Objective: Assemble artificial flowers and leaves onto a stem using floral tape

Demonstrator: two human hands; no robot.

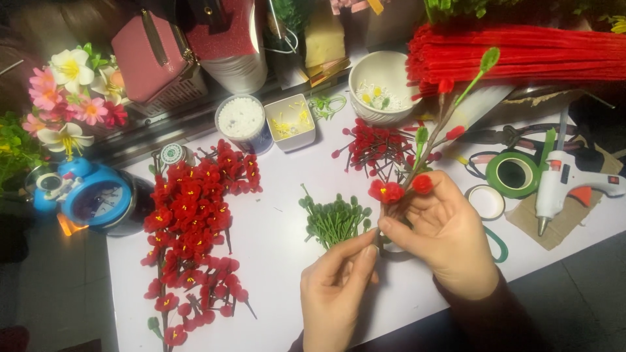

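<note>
My right hand [448, 229] grips a thin branch [450, 112] that rises to the upper right, with red buds, green leaves and one open red flower [386, 191] beside my fingers. My left hand [336, 285] pinches the bottom of that same stem between thumb and forefinger, just under the right hand. A small heap of green stems [334, 219] lies on the white table [280, 215] just left of my hands. Behind them is a pile of red buds on wires [375, 146].
Finished red flower branches [192, 221] lie at the left. At the right are green tape rolls [514, 173], a white glue gun [561, 182] and a red pipe-cleaner bundle [528, 55]. At the back stand a white bowl [381, 85], small tubs [242, 122], a blue clock [94, 199].
</note>
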